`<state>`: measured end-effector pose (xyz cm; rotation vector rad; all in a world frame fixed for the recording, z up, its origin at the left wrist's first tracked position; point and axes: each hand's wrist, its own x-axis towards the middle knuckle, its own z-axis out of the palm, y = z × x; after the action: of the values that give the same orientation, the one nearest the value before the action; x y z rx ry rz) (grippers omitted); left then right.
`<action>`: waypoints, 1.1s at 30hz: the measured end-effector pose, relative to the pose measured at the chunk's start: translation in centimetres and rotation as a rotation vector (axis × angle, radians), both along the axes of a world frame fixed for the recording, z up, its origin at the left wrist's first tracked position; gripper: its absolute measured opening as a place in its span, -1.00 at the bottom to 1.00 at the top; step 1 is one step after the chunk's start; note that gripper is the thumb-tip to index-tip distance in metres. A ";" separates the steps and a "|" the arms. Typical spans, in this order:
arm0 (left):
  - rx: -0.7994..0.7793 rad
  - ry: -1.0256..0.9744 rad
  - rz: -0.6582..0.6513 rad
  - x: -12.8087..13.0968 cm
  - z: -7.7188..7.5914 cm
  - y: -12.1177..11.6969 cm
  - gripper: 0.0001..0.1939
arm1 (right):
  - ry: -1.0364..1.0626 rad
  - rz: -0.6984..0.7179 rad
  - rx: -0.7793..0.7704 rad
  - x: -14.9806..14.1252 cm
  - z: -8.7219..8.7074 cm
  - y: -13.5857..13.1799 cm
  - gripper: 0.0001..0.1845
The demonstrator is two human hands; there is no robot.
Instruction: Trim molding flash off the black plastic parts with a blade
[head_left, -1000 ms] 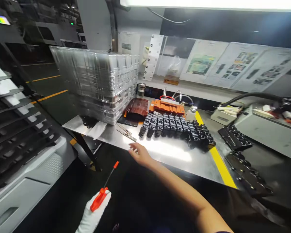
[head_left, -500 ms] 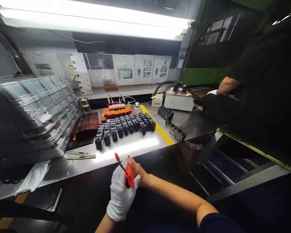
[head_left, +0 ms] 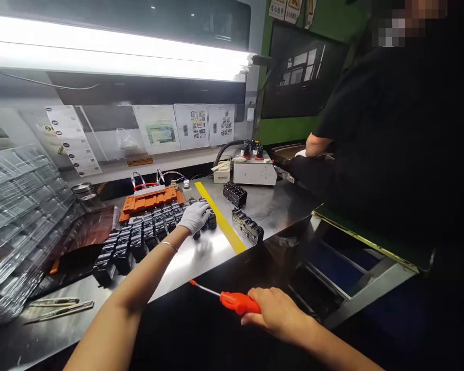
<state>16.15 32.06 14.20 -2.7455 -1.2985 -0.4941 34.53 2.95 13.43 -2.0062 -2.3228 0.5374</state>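
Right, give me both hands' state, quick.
Left hand: gloved, over the black parts; whether it grips one cannot be told.
Right hand: closed, holding the red tool.

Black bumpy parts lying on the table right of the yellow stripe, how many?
2: the back black part, near the big pale box, and the front black part, by the near edge of the table. More could hide behind the other person.

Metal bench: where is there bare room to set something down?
Free: bench right of the two black pieces; the front strip between left forearm and yellow tape. Crowded: beyond that forearm, with black rows, orange fixture and clear trays.
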 end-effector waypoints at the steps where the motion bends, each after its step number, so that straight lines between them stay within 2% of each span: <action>1: -0.035 0.037 0.001 1.3 -0.1 1.0 -0.55 | -0.015 -0.027 -0.009 0.1 -0.1 -0.1 -0.37; 3: -0.112 0.109 0.031 2.7 -1.0 2.4 -0.50 | -0.039 -0.099 -0.019 1.2 -0.2 -0.3 -0.33; 7: -0.230 0.196 0.096 2.6 -2.6 3.8 -0.40 | -0.098 -0.263 -0.041 5.1 -0.7 -1.1 -0.35; 11: -0.267 0.225 0.105 2.2 -2.6 4.0 -0.37 | -0.159 -0.409 -0.043 8.0 -1.3 -1.1 -0.43; 14: -0.268 0.242 0.098 2.3 -2.3 3.7 -0.37 | -0.169 -0.465 -0.016 8.6 -1.7 -0.1 -0.43; 23: -0.215 0.277 0.083 2.3 -2.5 2.3 -0.35 | -0.049 -0.384 0.051 7.4 -2.0 4.2 -0.38; 30: -0.188 0.252 0.090 2.2 -2.1 1.3 -0.42 | 0.095 -0.142 0.015 7.3 -3.0 4.5 -0.33; 33: -0.187 0.238 0.107 2.5 -1.7 1.1 -0.45 | 0.119 -0.224 0.036 7.4 -3.2 4.2 -0.34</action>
<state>18.66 33.18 12.47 -2.7515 -1.4848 -0.0374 41.95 7.19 10.19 -2.1174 -1.9940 0.5786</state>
